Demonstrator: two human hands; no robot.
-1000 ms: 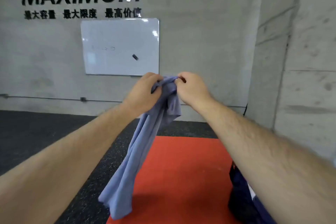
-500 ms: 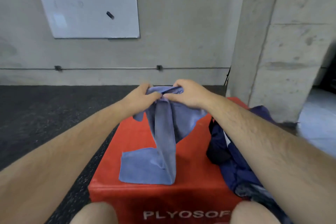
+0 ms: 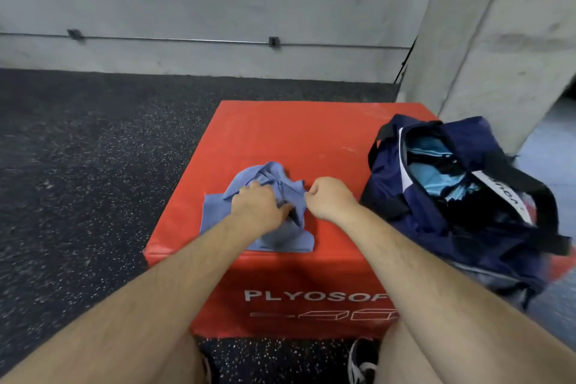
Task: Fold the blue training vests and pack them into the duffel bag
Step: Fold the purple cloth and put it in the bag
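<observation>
1. A person stands over a red plyo box (image 3: 280, 140) lettered "PLYOSOF" on its near face, both bare forearms reaching out across its top
2. A blue training vest (image 3: 280, 240) lies on the box's top, towards the near left part; its far half is bunched into loose folds and its near edge lies flat by the box's front rim
3. The left hand (image 3: 257, 207) presses palm down on the middle of the vest, thumb spread out to the side, fingers loosely bent into the folds
4. The right hand (image 3: 330, 198) is curled into a fist just beside the vest's right edge, its knuckles touching the cloth; whether it pinches the fabric cannot be told
5. A navy duffel bag (image 3: 389, 196) sits on the right side of the box, slumping over the right edge, its mouth wide open and black straps splayed
6. Light blue folded cloth (image 3: 436, 178) shows inside the bag
7. A black speckled rubber floor (image 3: 93, 150) surrounds the box, with a concrete wall (image 3: 280, 3) and a concrete pillar (image 3: 498, 40) behind
8. One dark shoe (image 3: 361, 362) with white trim shows at the bottom edge
</observation>
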